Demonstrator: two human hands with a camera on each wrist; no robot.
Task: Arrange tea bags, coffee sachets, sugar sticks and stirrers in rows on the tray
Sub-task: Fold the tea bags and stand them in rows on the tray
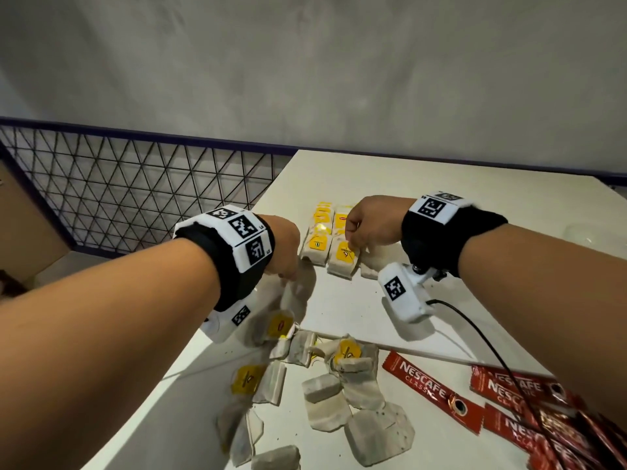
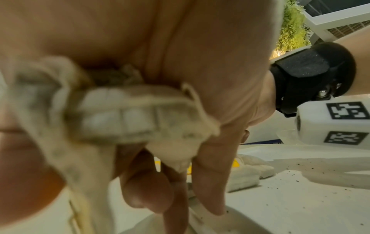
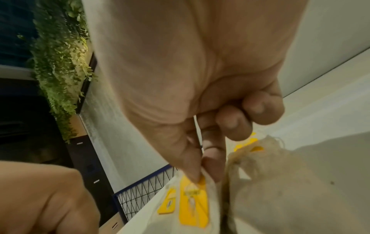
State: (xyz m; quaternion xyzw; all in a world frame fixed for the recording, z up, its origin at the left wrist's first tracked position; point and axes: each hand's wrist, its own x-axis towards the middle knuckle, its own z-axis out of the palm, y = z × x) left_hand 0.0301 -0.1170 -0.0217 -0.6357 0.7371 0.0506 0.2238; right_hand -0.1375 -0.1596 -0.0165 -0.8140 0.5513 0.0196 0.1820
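A flat white tray [image 1: 356, 307] lies on the table, with tea bags with yellow tags [image 1: 320, 240] lined up in rows at its far left. My right hand [image 1: 351, 244] pinches the tea bag [image 1: 343, 256] at the near end of the second row, thumb and forefinger [image 3: 192, 167] on its yellow tag [image 3: 194, 204]. At the tray's left edge my left hand [image 1: 288, 276] grips a bunch of tea bags [image 2: 130, 114] that dangle below it [image 1: 298, 296]. Loose tea bags [image 1: 339, 378] lie heaped in front of the tray. Red Nescafe sachets [image 1: 437, 391] lie at the lower right.
A wire mesh fence [image 1: 135, 184] stands beyond the table's left edge, with a cardboard box [image 1: 23, 232] below it. A clear plastic container [image 1: 590, 235] sits at the far right. A black cable [image 1: 492, 347] runs from my right wrist across the sachets.
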